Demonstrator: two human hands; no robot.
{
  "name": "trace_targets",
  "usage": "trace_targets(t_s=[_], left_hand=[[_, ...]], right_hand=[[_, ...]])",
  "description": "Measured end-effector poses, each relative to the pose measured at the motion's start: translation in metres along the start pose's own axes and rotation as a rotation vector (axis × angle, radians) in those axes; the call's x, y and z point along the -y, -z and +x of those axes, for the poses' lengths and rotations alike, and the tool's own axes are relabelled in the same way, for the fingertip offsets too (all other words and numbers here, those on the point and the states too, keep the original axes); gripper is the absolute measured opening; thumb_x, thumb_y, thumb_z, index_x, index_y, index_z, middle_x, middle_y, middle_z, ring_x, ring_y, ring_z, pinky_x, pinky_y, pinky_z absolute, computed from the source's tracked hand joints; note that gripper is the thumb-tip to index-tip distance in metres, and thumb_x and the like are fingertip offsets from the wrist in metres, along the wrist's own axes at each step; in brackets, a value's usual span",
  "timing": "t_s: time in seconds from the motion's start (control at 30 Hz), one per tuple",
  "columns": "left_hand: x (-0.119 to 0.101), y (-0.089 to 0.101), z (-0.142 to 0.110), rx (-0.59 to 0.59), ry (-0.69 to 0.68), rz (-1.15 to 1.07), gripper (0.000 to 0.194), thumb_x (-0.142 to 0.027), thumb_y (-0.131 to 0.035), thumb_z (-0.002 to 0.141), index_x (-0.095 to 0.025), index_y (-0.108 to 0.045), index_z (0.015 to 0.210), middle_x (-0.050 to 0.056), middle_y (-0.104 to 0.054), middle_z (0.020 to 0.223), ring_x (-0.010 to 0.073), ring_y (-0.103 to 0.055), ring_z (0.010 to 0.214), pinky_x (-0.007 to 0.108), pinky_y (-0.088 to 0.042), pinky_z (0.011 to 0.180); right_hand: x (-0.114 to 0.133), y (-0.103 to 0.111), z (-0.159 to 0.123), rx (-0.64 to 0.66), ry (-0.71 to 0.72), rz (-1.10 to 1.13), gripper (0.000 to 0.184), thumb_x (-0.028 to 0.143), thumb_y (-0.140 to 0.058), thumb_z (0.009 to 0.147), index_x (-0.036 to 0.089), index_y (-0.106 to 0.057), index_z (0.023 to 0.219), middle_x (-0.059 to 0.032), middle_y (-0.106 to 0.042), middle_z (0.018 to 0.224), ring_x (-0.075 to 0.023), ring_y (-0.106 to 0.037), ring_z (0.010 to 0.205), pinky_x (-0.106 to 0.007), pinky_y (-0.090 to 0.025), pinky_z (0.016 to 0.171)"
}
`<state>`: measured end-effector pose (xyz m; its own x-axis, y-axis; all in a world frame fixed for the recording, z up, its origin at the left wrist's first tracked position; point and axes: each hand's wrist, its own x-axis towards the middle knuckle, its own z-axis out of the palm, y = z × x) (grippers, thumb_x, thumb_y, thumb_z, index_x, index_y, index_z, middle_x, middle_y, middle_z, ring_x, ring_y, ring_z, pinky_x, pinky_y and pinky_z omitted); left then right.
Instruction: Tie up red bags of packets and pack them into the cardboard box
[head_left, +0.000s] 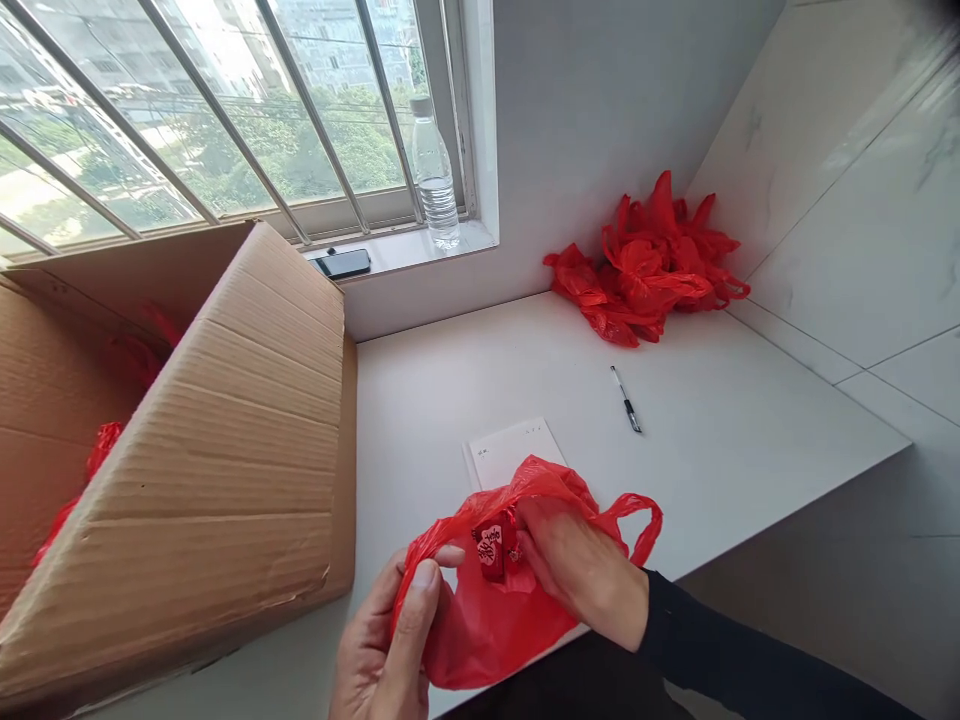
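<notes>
A thin red plastic bag [480,640] hangs over the near edge of the table, its mouth spread. My left hand [394,640] pinches the bag's left rim between thumb and fingers. Inside the mouth is my right hand [574,560], its fingertips hidden by the bag's contents and film, so what they hold, if anything, does not show. Beside those fingers lies a small dark red packet [490,550] with pale printed characters. One handle loop of the bag stands up to the right of my right wrist.
A white notepad [517,448] lies just beyond the bag, and a pen [627,400] to its right. Crumpled red bags [652,265] fill the back corner. On the left stands a large open cardboard box [247,430]. A water bottle [436,190] and a phone [343,263] rest on the windowsill.
</notes>
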<state>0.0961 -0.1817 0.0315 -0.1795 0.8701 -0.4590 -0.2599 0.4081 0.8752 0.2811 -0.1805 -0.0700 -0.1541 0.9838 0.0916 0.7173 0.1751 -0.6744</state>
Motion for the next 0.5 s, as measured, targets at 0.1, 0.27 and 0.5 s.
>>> trace_targets(t_s=[0.1,0.27,0.5], left_hand=[[0.002,0.005,0.004,-0.030,0.003,-0.005,0.045,-0.055,-0.094,0.059,-0.026,-0.085,0.092,0.002,-0.077,0.093,0.0210,-0.071,0.087,0.020,-0.059,0.070],[0.006,0.013,0.011,0.039,0.013,0.017,0.044,-0.055,-0.094,0.060,-0.026,-0.085,0.091,0.002,-0.076,0.091,0.0160,-0.065,0.074,0.017,-0.057,0.062],[0.004,0.007,0.006,-0.021,0.007,-0.007,0.042,-0.053,-0.095,0.059,-0.025,-0.085,0.089,0.001,-0.075,0.088,0.0148,-0.065,0.073,0.014,-0.054,0.058]], right_hand=[[0.004,0.005,0.004,0.049,-0.084,0.019,0.017,0.028,-0.042,0.104,0.023,-0.058,0.101,-0.0039,-0.068,0.087,-0.0227,-0.067,0.073,-0.033,-0.049,0.061],[-0.001,0.004,-0.002,0.130,0.028,0.030,0.022,0.016,-0.046,0.098,0.023,-0.060,0.113,-0.0089,-0.068,0.114,-0.0279,-0.068,0.099,-0.036,-0.053,0.081],[-0.011,-0.004,-0.004,0.175,0.004,-0.042,0.017,0.012,-0.047,0.096,0.023,-0.059,0.098,-0.0049,-0.067,0.103,-0.0218,-0.066,0.084,-0.030,-0.051,0.069]])
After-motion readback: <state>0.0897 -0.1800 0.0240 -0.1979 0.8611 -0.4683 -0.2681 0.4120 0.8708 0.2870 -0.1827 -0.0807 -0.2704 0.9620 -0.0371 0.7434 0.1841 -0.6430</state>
